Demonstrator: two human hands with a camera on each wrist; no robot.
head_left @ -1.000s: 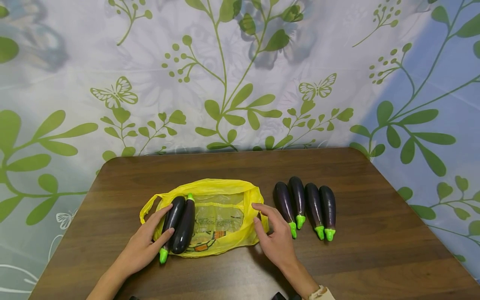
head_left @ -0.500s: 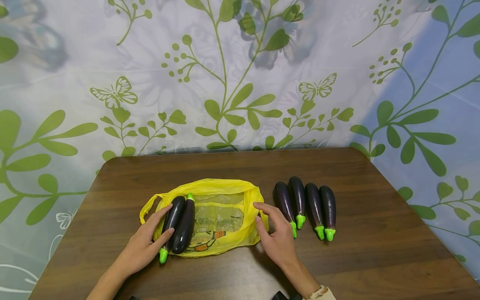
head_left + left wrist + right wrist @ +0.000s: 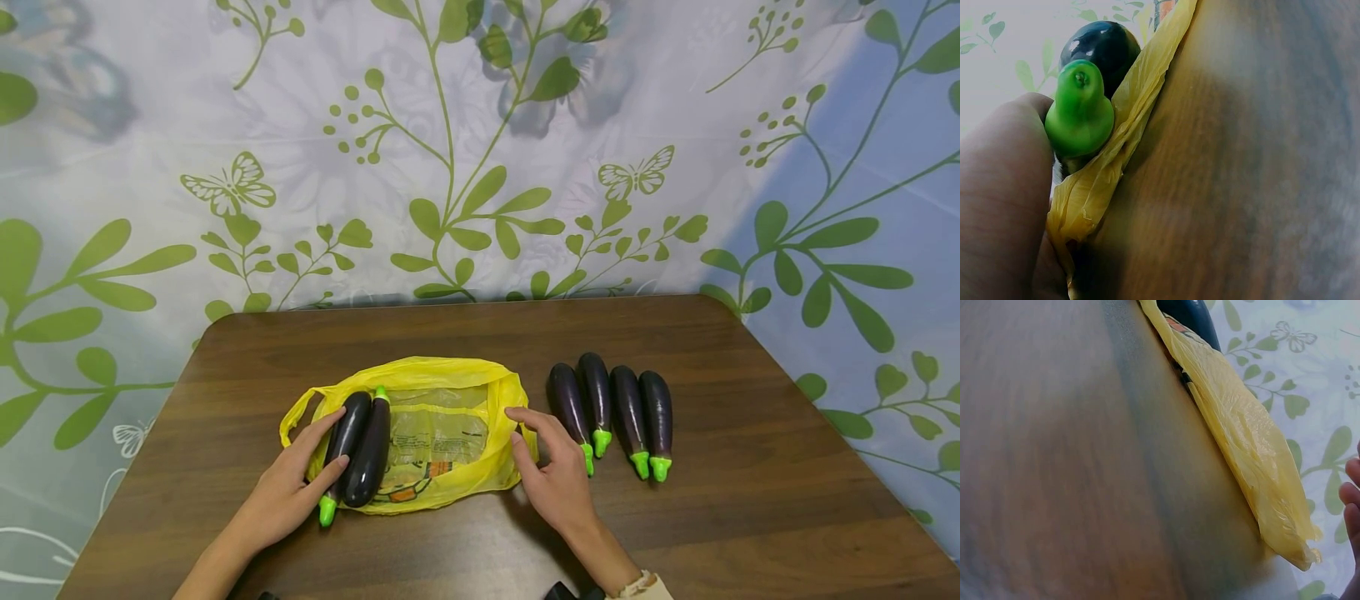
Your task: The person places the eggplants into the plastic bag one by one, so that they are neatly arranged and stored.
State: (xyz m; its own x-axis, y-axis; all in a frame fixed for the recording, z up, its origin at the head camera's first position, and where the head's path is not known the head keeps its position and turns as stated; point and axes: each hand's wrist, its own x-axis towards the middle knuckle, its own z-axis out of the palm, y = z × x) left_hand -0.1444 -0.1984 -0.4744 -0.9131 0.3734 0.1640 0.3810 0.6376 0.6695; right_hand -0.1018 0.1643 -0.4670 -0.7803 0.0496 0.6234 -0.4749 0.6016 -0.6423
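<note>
A yellow plastic bag (image 3: 504,467) lies on the table with its mouth spread wide. Two dark purple eggplants with bright green stems rest side by side at its left end. My left hand (image 3: 281,500) grips the outer eggplant (image 3: 347,429), fingers along its left side and thumb across its lower part. Its green stem (image 3: 1079,115) points toward the left wrist camera, over the bag's edge. The inner eggplant (image 3: 369,458) lies just right of it, stem away from me. At the bag's right end, my right hand (image 3: 558,479) hovers with relaxed fingers, index fingertip right at the rim.
Several more eggplants (image 3: 628,412) lie in a row right of the bag, stems toward me. The brown wooden table (image 3: 765,492) backs onto a wall covering (image 3: 315,192) printed with green leaves and butterflies. Small black objects (image 3: 562,592) show at the bottom edge.
</note>
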